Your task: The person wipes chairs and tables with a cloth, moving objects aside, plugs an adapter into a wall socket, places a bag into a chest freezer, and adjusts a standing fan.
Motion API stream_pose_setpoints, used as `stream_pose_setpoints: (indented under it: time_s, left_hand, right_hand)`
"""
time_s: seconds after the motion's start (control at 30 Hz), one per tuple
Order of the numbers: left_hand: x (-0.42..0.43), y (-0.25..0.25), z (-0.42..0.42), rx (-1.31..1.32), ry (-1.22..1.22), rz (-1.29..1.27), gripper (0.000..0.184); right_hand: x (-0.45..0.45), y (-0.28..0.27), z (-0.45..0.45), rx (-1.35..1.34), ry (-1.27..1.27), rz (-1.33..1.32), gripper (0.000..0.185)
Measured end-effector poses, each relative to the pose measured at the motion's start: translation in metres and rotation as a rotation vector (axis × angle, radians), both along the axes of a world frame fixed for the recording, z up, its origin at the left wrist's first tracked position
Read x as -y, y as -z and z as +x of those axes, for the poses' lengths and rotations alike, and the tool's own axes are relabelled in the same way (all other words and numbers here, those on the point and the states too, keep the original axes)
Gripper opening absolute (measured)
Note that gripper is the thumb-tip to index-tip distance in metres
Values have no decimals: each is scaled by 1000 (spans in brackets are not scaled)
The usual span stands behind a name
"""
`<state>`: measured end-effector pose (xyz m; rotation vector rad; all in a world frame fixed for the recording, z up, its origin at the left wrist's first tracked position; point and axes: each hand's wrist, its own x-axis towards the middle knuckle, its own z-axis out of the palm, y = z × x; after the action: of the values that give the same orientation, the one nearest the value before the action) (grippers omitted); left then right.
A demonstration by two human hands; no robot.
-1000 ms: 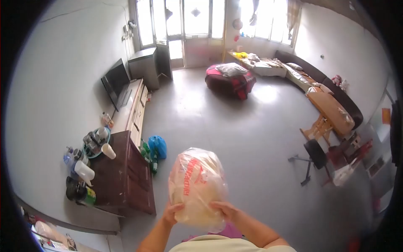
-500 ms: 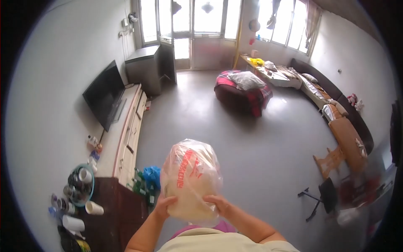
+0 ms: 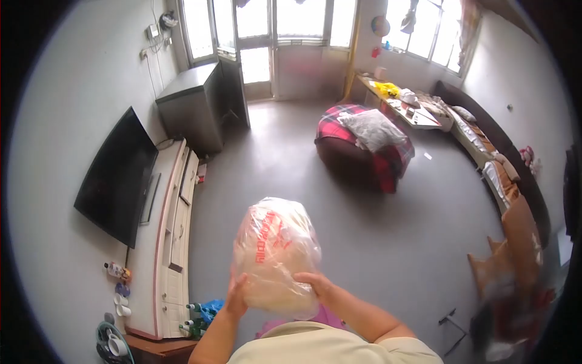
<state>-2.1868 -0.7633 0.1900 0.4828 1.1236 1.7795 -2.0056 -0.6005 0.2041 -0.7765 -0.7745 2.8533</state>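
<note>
The left hand (image 3: 237, 294) and right hand (image 3: 316, 287) grip opposite sides of a filled plastic bag (image 3: 277, 258) with red print, while green bottles (image 3: 193, 324) lie near the left forearm, and a plaid-draped armchair (image 3: 365, 142) sits well beyond both hands.
</note>
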Motion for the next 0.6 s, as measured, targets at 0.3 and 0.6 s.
stream_pose_setpoints:
  time_s: [0.3,0.6]
  left_hand:
    - [-122,-29,-184,-8,16,-113,83]
    - [-318,-39,-424,-214,-21,-139,57]
  right_hand:
    - [-182,10,-215,1,-2,10,57]
    - [-354,9,-406,39,64,-33,51]
